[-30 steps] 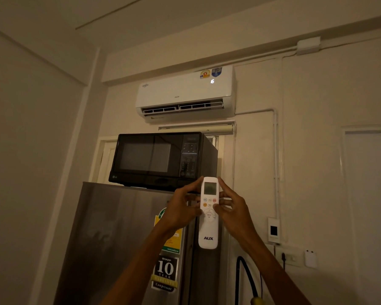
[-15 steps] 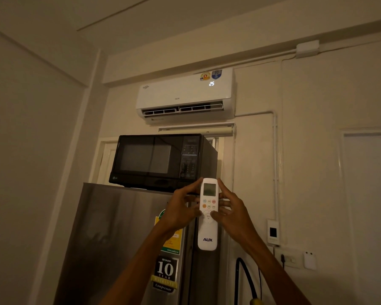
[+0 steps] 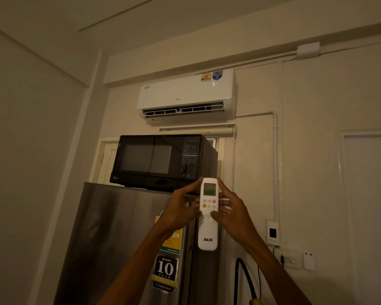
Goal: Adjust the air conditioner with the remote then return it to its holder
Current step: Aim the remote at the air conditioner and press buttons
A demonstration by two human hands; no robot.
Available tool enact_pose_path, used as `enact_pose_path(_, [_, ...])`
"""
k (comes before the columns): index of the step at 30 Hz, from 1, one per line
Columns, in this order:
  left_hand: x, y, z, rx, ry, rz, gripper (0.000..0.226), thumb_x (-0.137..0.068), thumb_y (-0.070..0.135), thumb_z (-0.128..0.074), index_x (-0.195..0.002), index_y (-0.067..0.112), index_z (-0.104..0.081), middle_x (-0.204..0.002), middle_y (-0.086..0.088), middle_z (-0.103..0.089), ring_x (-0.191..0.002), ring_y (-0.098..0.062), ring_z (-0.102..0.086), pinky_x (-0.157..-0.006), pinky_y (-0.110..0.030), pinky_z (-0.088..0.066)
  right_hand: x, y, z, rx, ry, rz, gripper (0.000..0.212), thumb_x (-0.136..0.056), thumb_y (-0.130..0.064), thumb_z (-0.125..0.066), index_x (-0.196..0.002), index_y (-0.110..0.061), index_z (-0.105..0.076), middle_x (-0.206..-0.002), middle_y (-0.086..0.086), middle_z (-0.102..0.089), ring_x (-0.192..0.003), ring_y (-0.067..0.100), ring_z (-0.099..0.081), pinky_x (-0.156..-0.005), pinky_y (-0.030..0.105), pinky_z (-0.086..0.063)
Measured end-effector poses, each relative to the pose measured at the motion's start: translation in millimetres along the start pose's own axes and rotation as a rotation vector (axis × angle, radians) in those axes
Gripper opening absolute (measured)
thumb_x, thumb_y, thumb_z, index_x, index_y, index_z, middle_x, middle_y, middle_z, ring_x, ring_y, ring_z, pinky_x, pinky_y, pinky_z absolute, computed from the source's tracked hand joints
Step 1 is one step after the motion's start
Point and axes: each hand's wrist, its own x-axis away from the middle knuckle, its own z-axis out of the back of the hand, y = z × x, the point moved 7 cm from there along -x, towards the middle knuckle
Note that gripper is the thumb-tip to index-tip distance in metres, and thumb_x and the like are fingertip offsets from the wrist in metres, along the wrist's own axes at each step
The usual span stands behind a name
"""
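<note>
Both hands held the remote (image 3: 208,213) upright at chest height, in front of the fridge (image 3: 119,234). The left hand (image 3: 179,211) clamped its left edge; the right hand (image 3: 233,213) gripped the other side, its thumb lying on the round pad. Beyond, the AC (image 3: 186,95) showed a lit digit. The adjusting step seemed underway. Next would come lowering the remote toward its holder (image 3: 273,233), probably the wall bracket to the right.
</note>
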Motion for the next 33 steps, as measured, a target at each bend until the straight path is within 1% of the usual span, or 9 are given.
enact_pose_path(2, [-0.1, -0.1, -0.6, 0.003, -0.002, 0.002, 0.070, -0.077, -0.001, -0.068, -0.124, 0.040, -0.037, -0.106, 0.023, -0.053, -0.098, 0.004, -0.056, -0.074, -0.014, -0.054, -0.2, -0.4, 0.1, 0.001, 0.002, 0.000, 0.080, -0.078, 0.002, -0.068, -0.130, -0.042, -0.024, -0.126, 0.014, -0.050, -0.111, 0.020, -0.057, -0.067, 0.010, -0.055])
enact_pose_path(5, [-0.6, -2.2, -1.4, 0.012, -0.003, 0.013, 0.071, -0.076, -0.001, -0.069, -0.123, 0.042, -0.038, -0.107, 0.020, -0.054, -0.100, -0.001, -0.056, -0.077, -0.022, -0.055, -0.2, 0.5, 0.4, 0.003, 0.010, -0.003, 0.079, -0.078, 0.001, -0.068, -0.130, -0.039, -0.025, -0.126, 0.014, -0.051, -0.110, 0.019, -0.057, -0.065, 0.009, -0.054])
enact_pose_path(9, [-1.6, -5.2, -2.2, 0.022, -0.003, 0.021, 0.074, -0.075, -0.003, -0.069, -0.125, 0.041, -0.037, -0.110, 0.014, -0.056, -0.105, -0.009, -0.057, -0.081, -0.027, -0.055, -0.2, 3.4, 0.7, -0.001, 0.012, -0.015, 0.080, -0.078, 0.000, -0.069, -0.135, -0.035, -0.026, -0.126, 0.014, -0.051, -0.112, 0.022, -0.058, -0.065, 0.012, -0.055])
enact_pose_path(15, [-1.8, -6.4, -4.4, 0.016, -0.006, 0.028, 0.076, -0.074, -0.003, -0.069, -0.125, 0.043, -0.037, -0.109, 0.019, -0.054, -0.103, -0.006, -0.057, -0.071, -0.019, -0.056, 0.3, 2.5, 2.2, 0.006, 0.008, -0.009, 0.080, -0.078, 0.000, -0.069, -0.130, -0.041, -0.024, -0.125, 0.013, -0.052, -0.112, 0.022, -0.058, -0.066, 0.013, -0.056])
enact_pose_path(18, [-2.3, -5.6, -5.2, 0.010, 0.002, 0.020, 0.074, -0.074, -0.002, -0.070, -0.125, 0.042, -0.037, -0.108, 0.019, -0.054, -0.101, -0.003, -0.057, -0.071, -0.016, -0.056, 0.6, 3.9, 2.4, 0.002, 0.008, -0.013, 0.079, -0.078, 0.000, -0.069, -0.130, -0.040, -0.024, -0.125, 0.013, -0.052, -0.112, 0.022, -0.058, -0.066, 0.011, -0.055])
enact_pose_path(22, [-1.9, -3.7, -6.5, 0.014, -0.008, 0.012, 0.074, -0.074, -0.003, -0.070, -0.125, 0.039, -0.037, -0.107, 0.020, -0.054, -0.098, 0.000, -0.058, -0.072, -0.006, -0.053, -0.3, 4.3, 4.2, 0.003, 0.013, -0.009, 0.080, -0.078, 0.000, -0.069, -0.131, -0.040, -0.024, -0.124, 0.013, -0.052, -0.109, 0.020, -0.058, -0.065, 0.010, -0.055])
enact_pose_path(26, [-2.0, -0.6, -7.1, 0.025, -0.008, 0.003, 0.074, -0.074, -0.004, -0.069, -0.127, 0.037, -0.037, -0.107, 0.021, -0.054, -0.097, -0.001, -0.058, -0.073, -0.008, -0.054, -0.7, 5.4, 5.4, -0.003, 0.018, -0.009, 0.079, -0.078, 0.000, -0.069, -0.129, -0.041, -0.025, -0.125, 0.014, -0.052, -0.113, 0.025, -0.059, -0.066, 0.014, -0.056])
enact_pose_path(30, [-1.5, 0.0, -7.7, 0.030, -0.005, -0.002, 0.076, -0.074, -0.004, -0.069, -0.130, 0.037, -0.036, -0.108, 0.021, -0.053, -0.100, -0.004, -0.058, -0.073, -0.017, -0.056, -0.6, 5.3, 6.0, 0.004, 0.018, -0.010, 0.080, -0.078, 0.000, -0.068, -0.130, -0.042, -0.024, -0.125, 0.012, -0.051, -0.113, 0.023, -0.058, -0.066, 0.015, -0.056])
enact_pose_path(33, [-1.5, 1.3, -8.3, 0.040, -0.005, -0.005, 0.075, -0.075, -0.005, -0.068, -0.129, 0.037, -0.036, -0.107, 0.023, -0.052, -0.099, -0.002, -0.057, -0.074, -0.015, -0.056, -1.1, 5.6, 6.0, 0.000, 0.019, -0.014, 0.079, -0.078, 0.001, -0.069, -0.130, -0.040, -0.025, -0.125, 0.013, -0.051, -0.113, 0.024, -0.058, -0.068, 0.018, -0.056])
